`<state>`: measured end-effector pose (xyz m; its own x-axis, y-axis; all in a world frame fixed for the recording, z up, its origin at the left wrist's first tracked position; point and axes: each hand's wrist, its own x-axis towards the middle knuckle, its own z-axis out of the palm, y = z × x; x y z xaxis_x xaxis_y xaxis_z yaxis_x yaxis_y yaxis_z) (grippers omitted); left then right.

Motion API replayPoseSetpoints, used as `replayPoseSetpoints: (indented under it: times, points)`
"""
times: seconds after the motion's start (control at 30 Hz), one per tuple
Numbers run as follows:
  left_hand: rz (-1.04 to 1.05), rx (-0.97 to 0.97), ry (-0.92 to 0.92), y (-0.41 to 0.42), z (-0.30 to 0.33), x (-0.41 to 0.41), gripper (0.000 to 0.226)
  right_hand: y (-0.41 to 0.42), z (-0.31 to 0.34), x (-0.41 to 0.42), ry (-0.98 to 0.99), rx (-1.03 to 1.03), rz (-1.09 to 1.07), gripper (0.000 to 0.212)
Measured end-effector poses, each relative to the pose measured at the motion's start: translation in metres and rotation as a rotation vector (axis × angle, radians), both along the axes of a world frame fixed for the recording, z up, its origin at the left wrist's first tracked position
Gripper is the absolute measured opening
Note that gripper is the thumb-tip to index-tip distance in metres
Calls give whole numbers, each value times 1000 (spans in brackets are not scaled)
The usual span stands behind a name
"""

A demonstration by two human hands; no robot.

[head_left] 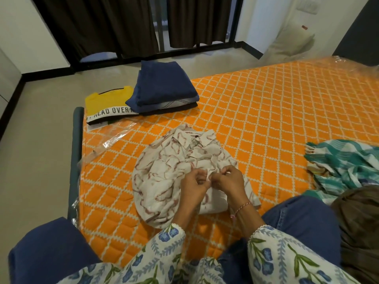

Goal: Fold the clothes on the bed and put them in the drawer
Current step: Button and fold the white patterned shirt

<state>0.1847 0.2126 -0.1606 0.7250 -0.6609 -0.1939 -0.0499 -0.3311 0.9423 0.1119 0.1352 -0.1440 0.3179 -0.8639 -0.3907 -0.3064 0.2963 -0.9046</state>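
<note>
Your left hand (193, 186) and right hand (228, 182) sit together at the near middle of the crumpled cream shirt with reddish-brown swirls (176, 171), each pinching the placket, probably at a button; the shirt lies bunched on the orange quilted bed cover with a white lattice (266, 111), just beyond your knees. Fold it while it is this rumpled and I would expect trapped creases and a lopsided bundle; tugging at the front could also drag the collar askew. To your right a teal and white checked cloth (344, 165) waits unfolded, with a brown garment (361, 222) beside it; either could snag a spreading sleeve. Farther off, the folded navy stack (164, 87) overlaps a yellow printed T-shirt (106, 105) at the bed's corner; loose clear plastic wrap (110, 138) lies between, and may slide underfoot or under cloth. No drawer is in view.
</note>
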Motion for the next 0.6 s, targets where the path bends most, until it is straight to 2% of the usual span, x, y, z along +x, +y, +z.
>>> replayPoseSetpoints:
  times: [0.07,0.2,0.33,0.6]
  points:
    - [36,65,-101,1,-1,-4,16,2,-3,3,-43,77,-42,34]
    - [100,84,-261,3,0,-7,8,7,-5,8,-57,102,-57,36]
    - [81,166,-390,5,-3,-4,45,6,-6,9,-29,96,-38,33]
    - [-83,-61,-200,11,-14,11,21,-6,8,0,33,75,154,27]
